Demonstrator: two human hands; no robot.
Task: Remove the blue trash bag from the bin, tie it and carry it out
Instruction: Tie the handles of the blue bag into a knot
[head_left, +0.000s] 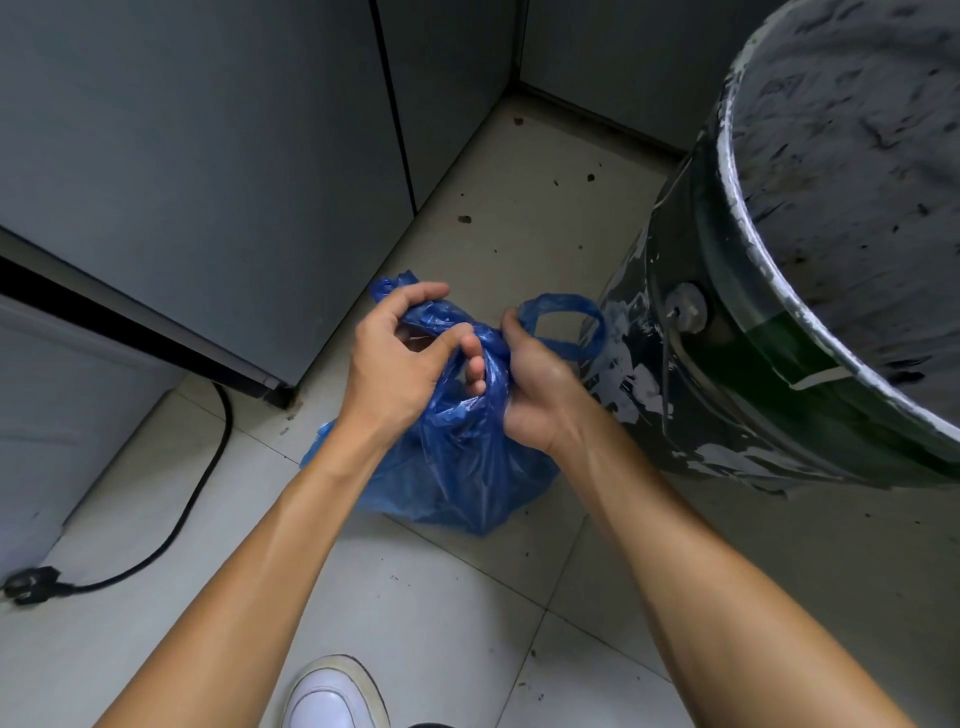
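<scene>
The blue trash bag (457, 467) rests on the tiled floor in front of me, out of the bin. Its two handles are crossed into a twist at the top. My left hand (397, 358) grips the left handle, whose end sticks up past my fingers. My right hand (535, 389) is closed on the right handle, whose loop stands open to the right of my knuckles. The bin (769, 364), a dark green, paint-smeared bucket with a whitish rim, stands just right of the bag, its grey-crusted inside facing me.
Grey cabinet doors (208, 156) close off the left and back. A black power cord (192, 499) with its plug lies on the floor at the left. My white shoe (332, 696) shows at the bottom edge. Dark specks dot the tiles.
</scene>
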